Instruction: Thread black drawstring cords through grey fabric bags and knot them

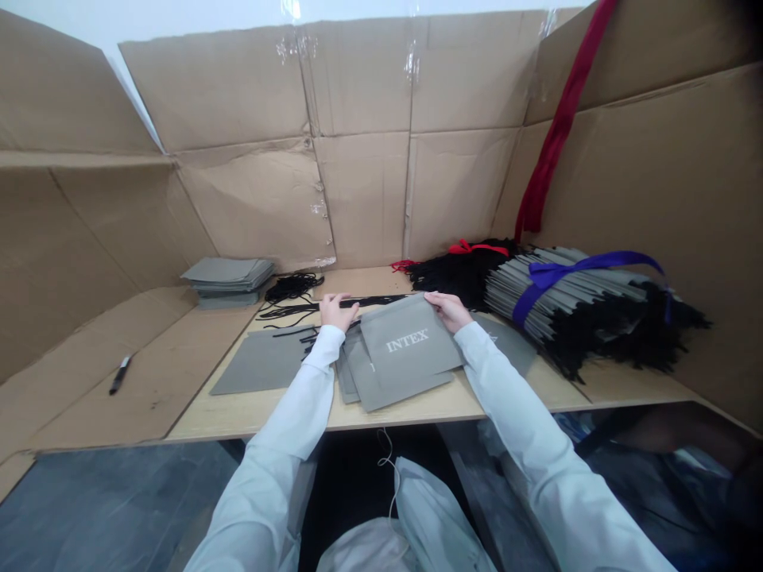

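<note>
A grey pouch (pixel 411 349) printed with white INTEX lettering lies tilted over other grey pouches at the middle of the table. Its top right corner is pinched between the thumb and fingers of my right hand (pixel 448 310). My left hand (pixel 338 311) is beside the pouch's top left corner, its fingers apart and nothing visible in them. Black cords (pixel 375 302) run along the table behind the pouches. To the left of my left hand lies a flat grey pouch (pixel 256 364) with short black cord ends at its right edge.
A stack of grey pouches (pixel 230 278) stands at the back left, with a coil of black cord (pixel 293 286) beside it. Bundled pouches (pixel 572 294) tied with purple ribbon (pixel 551 274) lie at right. A marker (pixel 120 375) rests on the left cardboard. Cardboard walls (pixel 363 191) enclose the table.
</note>
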The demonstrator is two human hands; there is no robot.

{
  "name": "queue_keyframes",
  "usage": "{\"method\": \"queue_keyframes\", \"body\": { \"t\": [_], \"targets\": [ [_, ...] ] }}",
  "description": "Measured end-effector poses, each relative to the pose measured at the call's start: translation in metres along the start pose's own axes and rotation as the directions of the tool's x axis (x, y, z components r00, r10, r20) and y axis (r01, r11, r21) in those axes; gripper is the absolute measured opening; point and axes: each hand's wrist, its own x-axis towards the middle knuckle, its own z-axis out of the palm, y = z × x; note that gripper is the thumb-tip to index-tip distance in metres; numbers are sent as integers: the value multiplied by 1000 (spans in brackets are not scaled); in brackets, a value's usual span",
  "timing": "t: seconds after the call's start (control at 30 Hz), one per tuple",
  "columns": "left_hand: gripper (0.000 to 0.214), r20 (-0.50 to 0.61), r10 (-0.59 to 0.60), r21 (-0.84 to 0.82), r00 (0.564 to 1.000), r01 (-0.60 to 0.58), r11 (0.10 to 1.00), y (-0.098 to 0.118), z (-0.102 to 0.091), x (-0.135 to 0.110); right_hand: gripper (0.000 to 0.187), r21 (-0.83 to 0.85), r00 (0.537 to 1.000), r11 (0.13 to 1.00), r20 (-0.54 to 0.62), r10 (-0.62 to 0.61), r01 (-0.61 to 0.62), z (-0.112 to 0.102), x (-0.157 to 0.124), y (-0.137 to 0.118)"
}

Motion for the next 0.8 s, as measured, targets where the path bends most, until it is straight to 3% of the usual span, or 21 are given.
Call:
{"method": "queue_keyframes", "body": {
  "t": [0.07,0.17,0.23,0.4,0.57,0.67,0.8],
  "targets": [
    [28,122,248,130,961,-264,956,9,2,-4,20,-29,999,999,36,-23,24,2,-3,0],
    [40,296,373,188,879,-437,880,20,15,-12,24,-44,990,996,123,-69,74,7,-7,1],
    [44,327,364,224,872,-446,867,24,24,-16,27,-65,982,994,172,-75,87,10,-8,3],
    [33,349,403,244,846,-497,832,20,35,-20,33,-167,958,969,253,-135,181,14,-6,13],
    [25,338,482,340,808,-583,738,24,35,-26,33,-228,946,939,257,-196,256,17,-7,19],
    [22,395,503,391,769,-636,665,32,38,-30,32,-228,942,935,261,-208,270,19,-8,20],
    [31,415,535,362,736,-673,645,40,44,-31,32,-209,930,930,282,-238,301,21,-7,20]
  ]
}}
